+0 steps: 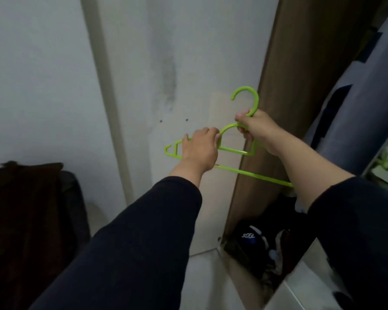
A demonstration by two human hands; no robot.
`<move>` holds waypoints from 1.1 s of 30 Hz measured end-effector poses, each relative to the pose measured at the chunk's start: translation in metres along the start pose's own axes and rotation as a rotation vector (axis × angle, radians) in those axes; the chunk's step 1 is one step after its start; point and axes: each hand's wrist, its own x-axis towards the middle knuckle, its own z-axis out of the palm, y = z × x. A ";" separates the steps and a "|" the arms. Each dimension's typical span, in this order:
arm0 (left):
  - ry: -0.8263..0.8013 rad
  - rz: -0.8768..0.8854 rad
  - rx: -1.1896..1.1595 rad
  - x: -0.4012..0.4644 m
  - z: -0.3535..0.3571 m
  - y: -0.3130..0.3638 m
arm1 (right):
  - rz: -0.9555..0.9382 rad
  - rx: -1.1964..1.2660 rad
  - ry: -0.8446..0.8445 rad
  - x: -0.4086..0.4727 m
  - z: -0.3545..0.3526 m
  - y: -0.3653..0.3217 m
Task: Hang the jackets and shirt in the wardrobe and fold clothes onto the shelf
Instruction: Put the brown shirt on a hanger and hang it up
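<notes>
green hanger bare, held in air before wardrobe side. right hand fingers curled round hook base; left hand fingers wrapped on shoulder arm. risk: no garment loaded; hook may catch side panel, thin bar may twist.

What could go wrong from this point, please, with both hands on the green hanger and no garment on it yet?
The hanger looks thin, and the left hand and right hand grip it at two spots, so pulling apart might bend or snap it. Its hook sits close to the wardrobe panel and could knock against it. The clothes heaped low in the wardrobe might snag the lower bar.
</notes>
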 end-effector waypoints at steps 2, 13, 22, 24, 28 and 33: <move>0.039 -0.045 0.043 -0.016 -0.018 -0.031 | -0.041 -0.024 -0.080 -0.005 0.032 -0.013; 0.134 -0.313 0.251 -0.111 -0.115 -0.228 | -0.194 -0.147 -0.436 -0.028 0.265 -0.069; 0.275 -0.711 0.225 -0.158 -0.139 -0.359 | -0.306 -0.301 -0.306 -0.030 0.398 -0.078; 0.232 -0.862 0.184 -0.162 -0.140 -0.383 | -0.285 -0.260 -0.254 -0.024 0.416 -0.078; 0.192 -1.012 0.131 -0.152 -0.131 -0.418 | -0.300 -0.277 -0.165 -0.010 0.445 -0.086; 0.222 -1.090 0.131 -0.119 -0.127 -0.445 | -0.328 -0.422 -0.231 0.006 0.468 -0.070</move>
